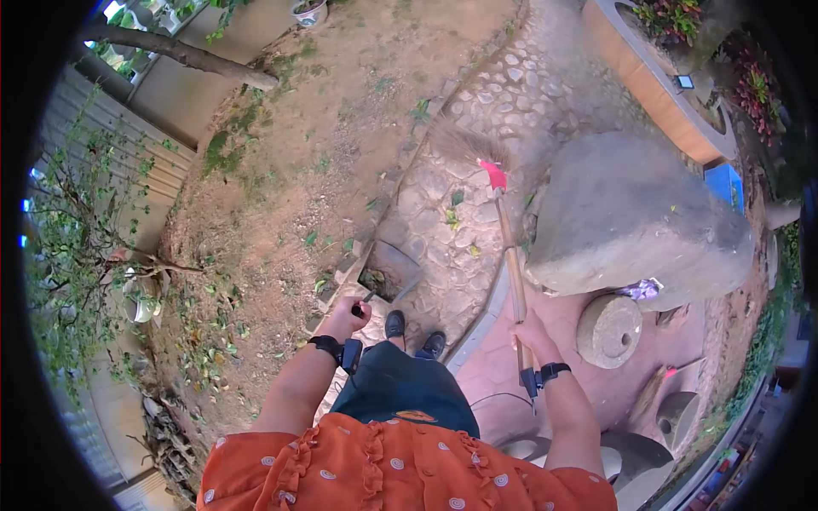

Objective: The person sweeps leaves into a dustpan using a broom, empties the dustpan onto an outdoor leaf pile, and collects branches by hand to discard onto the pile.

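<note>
My right hand (pixel 532 334) is wrapped round the wooden handle of a broom (pixel 510 255). Pink binding joins the handle to brown bristles, which spread over the stone path ahead and look blurred. My left hand (pixel 343 318) is closed on the dark handle of a grey dustpan (pixel 399 266), held low by the path's edge in front of my shoes. Some green and dark litter (pixel 372 279) shows at the pan; whether it lies inside or beside it I cannot tell. A few leaves (pixel 452 219) lie on the stones between broom and pan.
A large boulder (pixel 639 213) stands right of the broom, with a round holed stone (pixel 609 330) below it. Bare soil (pixel 315 153) with scattered leaves borders the cobbled path (pixel 511 85) on the left. A curved planter wall (pixel 656 85) and a second broom (pixel 652 387) are at right.
</note>
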Demonstrator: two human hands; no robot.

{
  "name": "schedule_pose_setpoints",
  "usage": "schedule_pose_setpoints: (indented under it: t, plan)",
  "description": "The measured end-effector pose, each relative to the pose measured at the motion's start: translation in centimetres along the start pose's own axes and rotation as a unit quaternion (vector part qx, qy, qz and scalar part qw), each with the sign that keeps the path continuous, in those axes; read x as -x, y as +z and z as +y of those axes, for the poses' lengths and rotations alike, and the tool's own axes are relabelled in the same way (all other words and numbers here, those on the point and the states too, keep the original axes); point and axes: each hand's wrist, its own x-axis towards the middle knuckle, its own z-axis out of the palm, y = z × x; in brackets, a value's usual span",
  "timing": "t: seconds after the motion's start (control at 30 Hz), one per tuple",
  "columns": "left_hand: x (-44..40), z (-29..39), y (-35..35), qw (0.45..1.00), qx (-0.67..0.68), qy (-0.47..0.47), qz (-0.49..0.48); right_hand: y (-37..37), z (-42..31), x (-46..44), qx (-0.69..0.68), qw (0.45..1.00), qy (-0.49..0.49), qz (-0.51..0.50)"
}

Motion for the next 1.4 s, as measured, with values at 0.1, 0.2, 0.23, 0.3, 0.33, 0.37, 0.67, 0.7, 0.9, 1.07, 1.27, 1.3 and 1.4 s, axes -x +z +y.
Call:
schedule_pose_setpoints:
  t: [0.1,0.2,0.23,0.3,0.33,0.37,0.67,0.7,0.9,1.07,1.27,1.3,1.4]
  plan:
    - [-1.1,-0.6,-2.2,0.999,0.005,0.021,0.028,2.4,5.1,8.7,0.001,0.999,0.030,-0.041]
    - [-2.9,-1.3,-3.4,0.999,0.004,0.027,0.030,3.4,5.5,21.1,-0.038,0.973,0.176,-0.147]
    - [-3.4,-1.6,-3.8,0.999,0.005,0.026,0.029,5.1,10.9,24.5,-0.096,0.963,0.205,-0.144]
    - [-4.2,-2.1,-4.2,0.999,-0.006,0.026,0.030,5.2,12.2,32.2,0.146,0.972,0.111,-0.149]
    - [-4.7,-2.3,-4.4,0.999,-0.011,0.023,0.030,5.3,12.1,35.3,0.156,0.969,0.121,-0.151]
    - [-5.1,-2.7,-4.7,0.999,-0.019,0.020,0.028,5.7,12.3,37.9,0.140,0.968,0.141,-0.152]
    - [1.6,-4.4,-6.0,0.999,-0.041,-0.003,0.000,13.1,12.3,53.8,0.020,0.984,0.159,-0.077]
    - [2.3,-3.9,-7.1,0.999,-0.038,-0.013,-0.023,14.1,11.9,54.1,0.001,0.987,0.148,-0.065]
    - [4.4,-0.1,-13.2,0.991,-0.130,0.000,-0.002,19.4,7.6,50.0,-0.149,0.965,0.212,-0.042]
    - [2.1,3.3,-18.0,0.987,-0.162,0.006,0.014,26.7,7.8,50.1,-0.128,0.970,0.201,-0.038]
    - [5.9,-0.6,-17.1,0.982,-0.184,-0.037,-0.018,29.7,11.3,59.6,-0.106,0.965,0.216,-0.107]
    - [5.9,-1.2,-17.2,0.977,-0.203,-0.053,-0.023,29.3,10.9,61.3,-0.121,0.960,0.211,-0.138]
    - [6.1,-1.9,-17.4,0.985,-0.167,-0.039,0.026,28.6,10.6,66.4,-0.181,0.955,0.187,-0.142]
